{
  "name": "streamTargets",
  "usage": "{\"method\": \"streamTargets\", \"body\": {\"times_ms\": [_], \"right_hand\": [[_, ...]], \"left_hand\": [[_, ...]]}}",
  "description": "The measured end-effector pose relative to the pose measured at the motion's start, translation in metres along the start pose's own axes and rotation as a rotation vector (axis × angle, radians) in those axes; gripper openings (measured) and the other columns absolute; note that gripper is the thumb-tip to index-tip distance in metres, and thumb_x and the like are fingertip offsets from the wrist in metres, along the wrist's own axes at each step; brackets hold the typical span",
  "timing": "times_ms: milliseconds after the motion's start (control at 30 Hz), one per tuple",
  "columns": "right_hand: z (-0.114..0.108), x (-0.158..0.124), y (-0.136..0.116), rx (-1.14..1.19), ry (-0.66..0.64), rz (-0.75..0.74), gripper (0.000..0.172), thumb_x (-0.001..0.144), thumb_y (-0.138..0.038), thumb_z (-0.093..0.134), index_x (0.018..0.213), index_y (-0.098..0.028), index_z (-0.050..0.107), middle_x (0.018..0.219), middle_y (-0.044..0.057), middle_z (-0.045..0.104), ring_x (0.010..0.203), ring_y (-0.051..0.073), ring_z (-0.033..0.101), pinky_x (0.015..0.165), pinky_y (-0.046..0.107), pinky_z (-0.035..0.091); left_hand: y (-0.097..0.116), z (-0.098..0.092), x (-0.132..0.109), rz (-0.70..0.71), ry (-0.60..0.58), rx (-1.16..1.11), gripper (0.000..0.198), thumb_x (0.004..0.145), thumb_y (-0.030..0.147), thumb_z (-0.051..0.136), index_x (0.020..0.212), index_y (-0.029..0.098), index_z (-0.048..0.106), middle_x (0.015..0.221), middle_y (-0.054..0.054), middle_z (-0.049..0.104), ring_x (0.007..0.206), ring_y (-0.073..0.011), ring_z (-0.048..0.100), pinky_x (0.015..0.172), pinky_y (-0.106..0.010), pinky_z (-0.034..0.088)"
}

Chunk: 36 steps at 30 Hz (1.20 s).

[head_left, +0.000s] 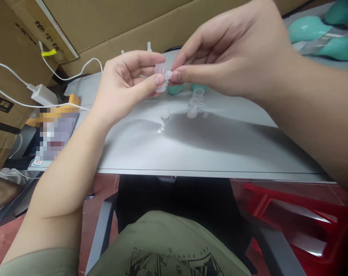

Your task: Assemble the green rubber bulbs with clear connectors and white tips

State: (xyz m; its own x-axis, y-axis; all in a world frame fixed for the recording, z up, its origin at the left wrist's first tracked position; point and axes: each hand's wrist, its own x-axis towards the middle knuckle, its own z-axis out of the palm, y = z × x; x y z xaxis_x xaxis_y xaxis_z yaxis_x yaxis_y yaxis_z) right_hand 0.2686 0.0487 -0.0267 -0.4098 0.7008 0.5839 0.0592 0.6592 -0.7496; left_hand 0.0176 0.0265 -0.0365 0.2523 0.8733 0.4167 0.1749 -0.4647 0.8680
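Observation:
My left hand (128,82) pinches a small clear plastic tube (160,69) between thumb and fingers, held above the grey table (191,145). My right hand (234,53) meets it from the right and pinches a tiny white round piece (168,74) against the tube's end. Just below the hands, several small clear plastic parts (195,105) and a small white cap (165,114) lie on the table. A teal rubber piece (174,89) shows partly behind my left fingers.
Cardboard boxes (110,23) stand at the back and left. A white charger with cables (41,94) lies at the left by a blurred packet (54,134). Teal bulbs (320,30) sit at the far right. A red plastic stool (294,218) is under the table's right side.

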Motion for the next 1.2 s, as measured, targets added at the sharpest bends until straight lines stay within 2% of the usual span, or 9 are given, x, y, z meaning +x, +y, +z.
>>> {"method": "streamTargets", "body": {"times_ms": [167, 267, 367, 533, 667, 767, 933, 1200], "right_hand": [[0.001, -0.003, 0.003, -0.115, 0.035, -0.096, 0.011, 0.093, -0.021, 0.102, 0.097, -0.021, 0.092, 0.087, -0.008, 0.081, 0.078, -0.002, 0.068, 0.075, 0.005, 0.056], [-0.002, 0.002, 0.008, -0.178, 0.012, -0.133, 0.008, 0.093, -0.021, 0.099, 0.097, -0.022, 0.093, 0.087, -0.008, 0.081, 0.077, -0.002, 0.067, 0.071, 0.004, 0.052], [-0.005, 0.005, 0.01, -0.195, -0.022, -0.15, 0.006, 0.095, -0.019, 0.095, 0.098, -0.023, 0.094, 0.087, -0.008, 0.081, 0.076, -0.001, 0.067, 0.07, 0.006, 0.052], [-0.003, 0.001, 0.008, -0.02, -0.011, -0.084, 0.015, 0.089, -0.01, 0.1, 0.094, -0.021, 0.091, 0.085, -0.008, 0.081, 0.076, -0.001, 0.068, 0.073, 0.007, 0.056], [-0.001, 0.002, 0.008, 0.143, -0.035, -0.006, 0.022, 0.083, -0.007, 0.107, 0.092, -0.018, 0.09, 0.084, -0.005, 0.083, 0.076, 0.003, 0.076, 0.07, 0.008, 0.06], [-0.001, 0.003, 0.009, 0.166, -0.068, 0.009, 0.019, 0.086, -0.011, 0.106, 0.095, -0.019, 0.091, 0.086, -0.004, 0.085, 0.078, 0.005, 0.08, 0.072, 0.008, 0.064], [-0.001, 0.003, 0.008, 0.154, -0.091, 0.031, 0.019, 0.089, -0.008, 0.102, 0.091, -0.023, 0.091, 0.085, -0.007, 0.085, 0.076, 0.002, 0.078, 0.071, 0.004, 0.062], [-0.003, 0.005, 0.007, 0.103, -0.144, 0.054, 0.022, 0.082, -0.037, 0.108, 0.092, -0.029, 0.09, 0.088, -0.005, 0.086, 0.081, 0.006, 0.081, 0.074, 0.007, 0.065]], "left_hand": [[-0.003, 0.002, 0.003, -0.011, 0.016, -0.021, 0.026, 0.101, 0.006, 0.088, 0.12, 0.025, 0.087, 0.106, 0.002, 0.09, 0.091, -0.018, 0.085, 0.088, -0.038, 0.074], [-0.002, 0.003, 0.002, -0.005, 0.002, -0.117, 0.022, 0.099, 0.013, 0.095, 0.115, 0.027, 0.09, 0.103, 0.002, 0.09, 0.09, -0.0202, 0.085, 0.086, -0.04, 0.075], [0.0, 0.004, 0.0, -0.001, -0.022, -0.177, 0.022, 0.097, 0.011, 0.092, 0.112, 0.027, 0.092, 0.1, 0.002, 0.091, 0.088, -0.02, 0.085, 0.083, -0.038, 0.075], [0.003, 0.003, 0.0, -0.006, -0.067, -0.194, 0.026, 0.096, 0.007, 0.094, 0.112, 0.027, 0.093, 0.1, 0.003, 0.092, 0.087, -0.0196, 0.087, 0.085, -0.037, 0.078], [0.002, 0.004, 0.001, 0.02, -0.093, -0.244, 0.028, 0.096, 0.002, 0.093, 0.11, 0.026, 0.095, 0.099, 0.003, 0.092, 0.084, -0.0178, 0.087, 0.08, -0.033, 0.078], [0.003, 0.004, 0.0, 0.036, -0.109, -0.248, 0.029, 0.097, 0.0, 0.09, 0.112, 0.024, 0.095, 0.1, 0.002, 0.093, 0.084, -0.0174, 0.086, 0.081, -0.034, 0.077], [0.007, 0.002, -0.003, 0.001, -0.094, -0.167, 0.029, 0.095, 0.003, 0.09, 0.114, 0.024, 0.096, 0.1, 0.002, 0.091, 0.088, -0.0183, 0.084, 0.087, -0.038, 0.075], [-0.002, 0.001, -0.002, 0.026, -0.053, -0.119, 0.029, 0.094, 0.01, 0.094, 0.115, 0.029, 0.096, 0.104, 0.001, 0.091, 0.089, -0.0223, 0.083, 0.091, -0.046, 0.076]]}}
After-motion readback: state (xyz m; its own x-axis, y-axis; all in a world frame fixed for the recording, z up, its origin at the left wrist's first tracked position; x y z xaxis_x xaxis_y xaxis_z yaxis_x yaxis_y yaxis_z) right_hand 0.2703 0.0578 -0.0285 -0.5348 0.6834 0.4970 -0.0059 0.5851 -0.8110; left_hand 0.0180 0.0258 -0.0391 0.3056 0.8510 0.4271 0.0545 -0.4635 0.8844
